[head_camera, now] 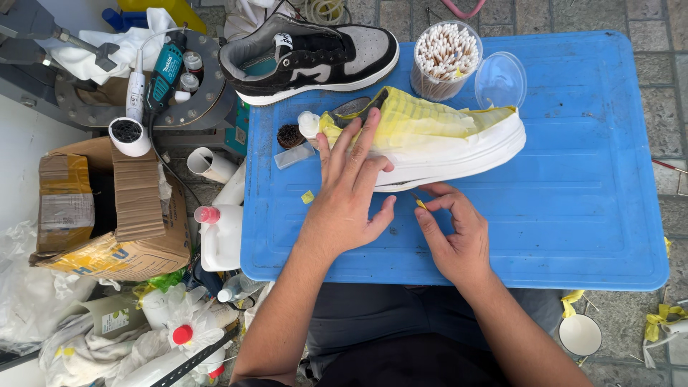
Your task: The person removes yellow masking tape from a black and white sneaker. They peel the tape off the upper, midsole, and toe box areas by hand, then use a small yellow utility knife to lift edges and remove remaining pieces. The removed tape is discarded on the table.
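My left hand (349,193) flat and unclenched on the taped shoe (437,140) mid-table, my right hand (451,229) pinching a yellow tape scrap (421,204), blue plastic table (573,201), grey paving (659,107) beyond its far edge.

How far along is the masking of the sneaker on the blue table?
Done: yellow tape covers most of the sneaker upper. In hand: the left hand steadies it while the right hand pinches a tape scrap. Left: the white sole is bare; the second sneaker is untaped.

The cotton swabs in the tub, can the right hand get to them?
Probably yes: the cotton swab tub stands open, but the right hand must pass over the taped shoe between them.
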